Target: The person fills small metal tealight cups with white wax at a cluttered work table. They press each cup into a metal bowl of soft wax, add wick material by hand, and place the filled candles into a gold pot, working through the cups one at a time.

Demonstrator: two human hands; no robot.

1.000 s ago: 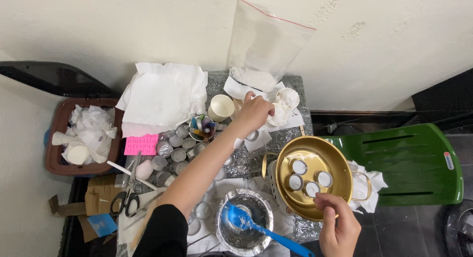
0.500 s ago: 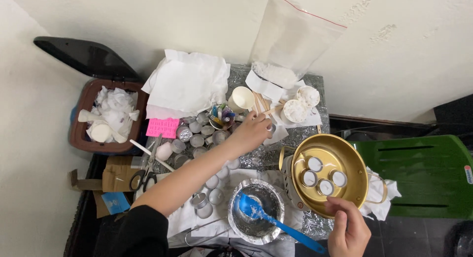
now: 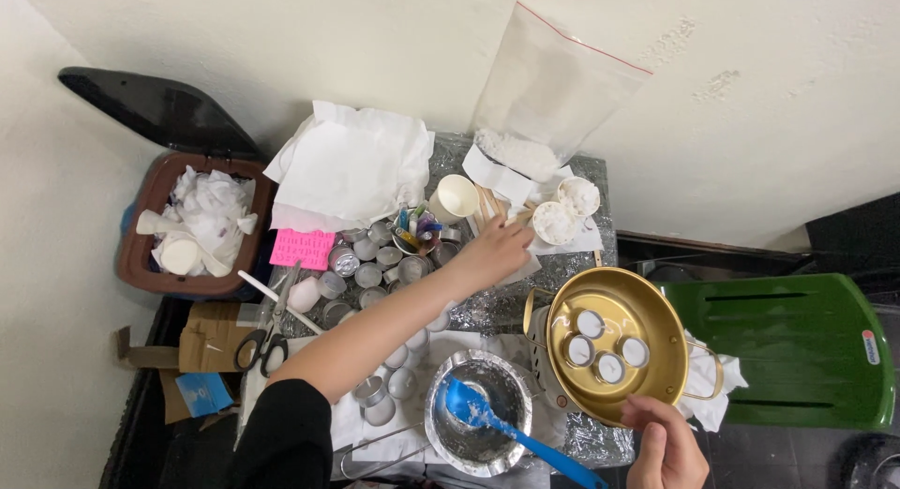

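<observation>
1. The left hand [image 3: 489, 255] is stretched across the foil-covered table [image 3: 497, 306], its fingers laid loosely together on a bundle of wooden sticks [image 3: 491, 208]; whether a stick is pinched cannot be told.
2. At 11 o'clock of that hand a cream paper cup [image 3: 456, 197] is seen, and at 1 o'clock two small bowls of white wax flakes [image 3: 566, 210] sit touching each other.
3. At 9 o'clock of the hand a cluster of small metal tealight cups [image 3: 364, 269] is spread, with a cup of coloured sticks [image 3: 414, 230] just beside it.
4. The right hand [image 3: 664, 446] is held at the lower rim of a gold pan [image 3: 614, 344], fingers curled together; the grip itself is partly out of view.
5. Four filled tealight cups [image 3: 605, 347] are held in the pan.
6. At 9 o'clock of the pan a foil bowl [image 3: 476, 423] is found, with a blue spatula [image 3: 511, 431] resting in it.
</observation>
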